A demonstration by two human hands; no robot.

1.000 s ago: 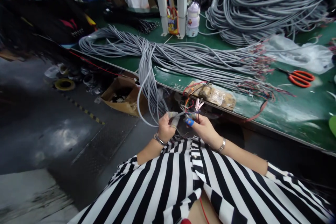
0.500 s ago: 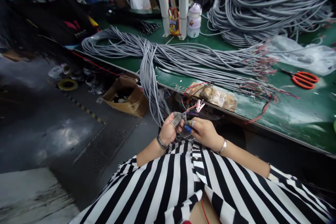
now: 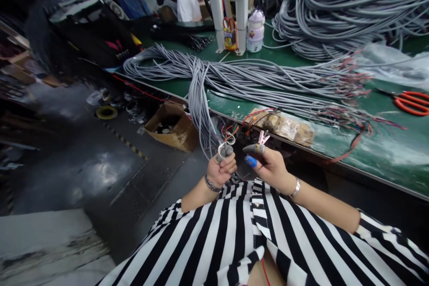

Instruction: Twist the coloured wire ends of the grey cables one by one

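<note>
My left hand [image 3: 221, 167] is closed around the end of a grey cable, whose thin coloured wires [image 3: 229, 132] fan out above the thumb. Grey covers wrap its thumb and finger. To the right, my right hand [image 3: 272, 167] is apart from the cable, with its thumb and forefinger spread and nothing visible between them. A blue cover sits on the thumb and a grey one on the forefinger. Just above it, a pink clip [image 3: 263, 137] stands at the bench edge. A bundle of grey cables [image 3: 201, 98] hangs over the edge behind my left hand.
On the green bench [image 3: 375, 156] lie orange-handled scissors [image 3: 412, 103], a taped wooden block [image 3: 290, 129] and a large cable coil [image 3: 335, 13]. A lilac bottle [image 3: 256, 31] stands by the posts. Below is a cardboard box [image 3: 177, 132]. A person in white [image 3: 188, 2] sits beyond.
My hands, close together before, have separated. My right hand has let go and opened, while my left hand keeps the cable end, its coloured wires now spread upward. The view has shifted slightly.
</note>
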